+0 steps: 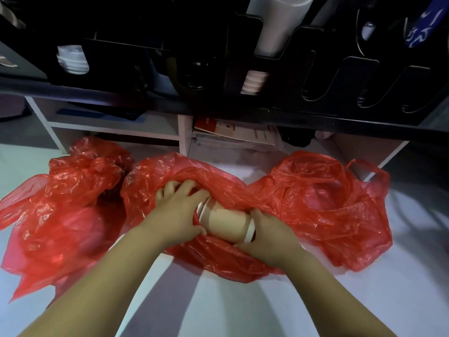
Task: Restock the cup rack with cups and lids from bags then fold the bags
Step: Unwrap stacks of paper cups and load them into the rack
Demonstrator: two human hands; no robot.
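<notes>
- Centre of the head view: a smooth tan stack of paper cups (227, 221) with white rolled rims lies sideways in the mouth of the glossy, crinkled middle red bag (170, 171).
- The left hand (179, 212) curls round the stack's left end; the right hand (269, 237) clasps its right end.
- A wrinkled left bag (65, 203) and right bag (335, 203) flank it.
- Upper frame: the black slotted cup rack (286, 76) holds ribbed white lids (254, 81).

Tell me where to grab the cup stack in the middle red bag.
Likely at its two ends, a hand from each side: the cup stack lies sideways in the middle red bag, so squeezing inward keeps it nested. The left hand and right hand grip there.
</notes>
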